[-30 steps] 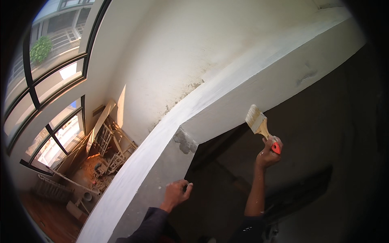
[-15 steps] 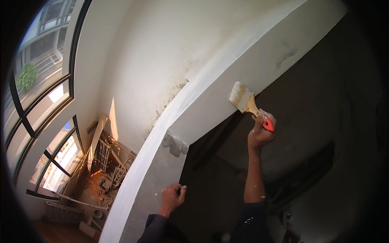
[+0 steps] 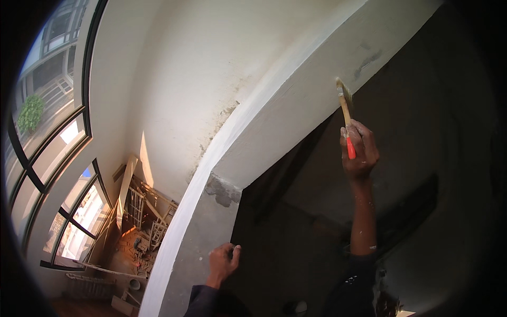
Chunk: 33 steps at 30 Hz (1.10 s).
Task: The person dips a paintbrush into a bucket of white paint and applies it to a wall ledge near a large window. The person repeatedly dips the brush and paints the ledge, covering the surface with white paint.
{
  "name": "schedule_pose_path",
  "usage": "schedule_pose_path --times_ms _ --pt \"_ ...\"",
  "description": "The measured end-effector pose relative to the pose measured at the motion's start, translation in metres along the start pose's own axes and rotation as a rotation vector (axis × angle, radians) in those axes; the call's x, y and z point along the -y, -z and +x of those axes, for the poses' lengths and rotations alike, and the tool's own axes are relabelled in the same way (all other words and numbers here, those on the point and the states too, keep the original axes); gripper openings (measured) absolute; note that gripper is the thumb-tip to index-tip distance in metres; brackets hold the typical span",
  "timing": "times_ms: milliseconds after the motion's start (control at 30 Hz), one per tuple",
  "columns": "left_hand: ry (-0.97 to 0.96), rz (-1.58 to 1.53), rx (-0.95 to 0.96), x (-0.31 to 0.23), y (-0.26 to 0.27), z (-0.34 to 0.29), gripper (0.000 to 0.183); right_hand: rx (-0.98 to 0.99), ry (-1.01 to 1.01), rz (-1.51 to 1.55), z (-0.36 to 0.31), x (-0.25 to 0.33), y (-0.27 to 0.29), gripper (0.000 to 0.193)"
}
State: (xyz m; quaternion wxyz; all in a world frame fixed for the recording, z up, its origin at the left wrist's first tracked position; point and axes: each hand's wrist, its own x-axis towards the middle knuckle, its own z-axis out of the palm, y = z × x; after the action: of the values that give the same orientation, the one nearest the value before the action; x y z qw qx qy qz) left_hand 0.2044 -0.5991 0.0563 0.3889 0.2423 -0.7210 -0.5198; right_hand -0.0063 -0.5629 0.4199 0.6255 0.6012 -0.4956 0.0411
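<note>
My right hand [image 3: 361, 150] grips the wooden handle of a wide paintbrush [image 3: 345, 108] with a red end. The brush is seen edge-on, its pale bristles tipped upward and meeting the underside of the grey-white beam [image 3: 296, 120]. Lower down, my left hand [image 3: 224, 262] is closed with curled fingers beside the grey jamb [image 3: 203, 240], at the edge of the dark opening. Whatever its fingers may hold is hidden. Dark bare patches [image 3: 224, 193] mark the corner where beam and jamb meet.
A tall white wall [image 3: 179, 79] rises above the beam, stained along its lower edge. Far below on the left, timber frames [image 3: 138, 201], scattered debris and a bucket [image 3: 134, 285] lie near dark-framed windows [image 3: 79, 211]. A dark space spans the right side.
My right hand has moved up and to the right along the beam. The brush has turned from broad side to edge-on. My left hand stays nearly in place.
</note>
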Motion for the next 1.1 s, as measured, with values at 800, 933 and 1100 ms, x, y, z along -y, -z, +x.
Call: schedule_pose_path --times_ms 800,933,1100 --pt "0.067 -0.055 0.007 -0.003 0.002 -0.001 0.027 0.326 -0.329 0.647 -0.066 0.097 -0.053 0.016" --pt "0.041 -0.062 -0.011 -0.001 0.001 -0.001 0.027 0.210 -0.303 0.501 -0.008 0.042 -0.019 0.016" --pt "0.029 -0.007 0.001 -0.001 0.004 0.000 0.026 0.064 -0.039 0.224 0.043 -0.004 0.008 0.016"
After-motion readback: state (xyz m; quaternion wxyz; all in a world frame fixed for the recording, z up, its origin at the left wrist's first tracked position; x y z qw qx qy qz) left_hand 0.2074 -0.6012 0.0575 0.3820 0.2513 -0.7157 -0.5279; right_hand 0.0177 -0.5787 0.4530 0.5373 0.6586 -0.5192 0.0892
